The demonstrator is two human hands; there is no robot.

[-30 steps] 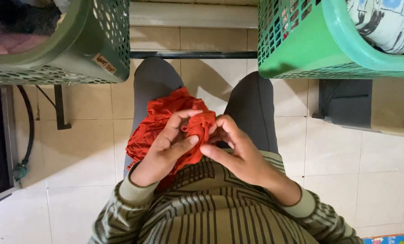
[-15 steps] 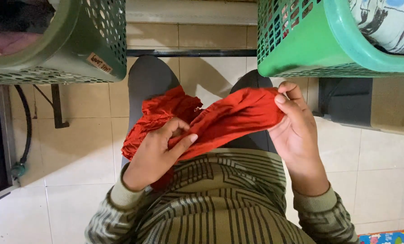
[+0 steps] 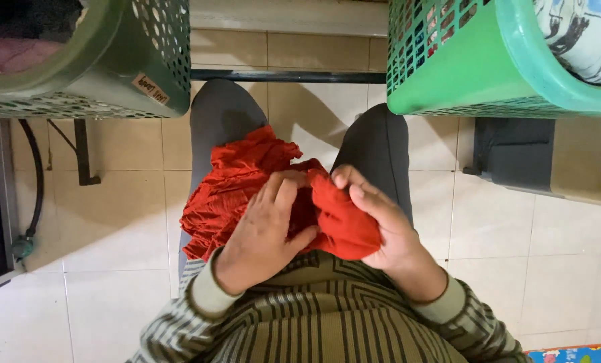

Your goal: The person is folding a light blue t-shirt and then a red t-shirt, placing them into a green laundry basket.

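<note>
Gripping a red cloth (image 3: 247,181) on the lap, both hands (image 3: 267,232) (image 3: 381,228) clamp it above cream floor tiles (image 3: 112,222), between two green baskets (image 3: 462,74).

Setting: home laundry area. Evidence: two perforated plastic laundry baskets, dark green (image 3: 112,74) and bright green (image 3: 475,67), holding clothes, on pale tiled floor (image 3: 112,222).
</note>
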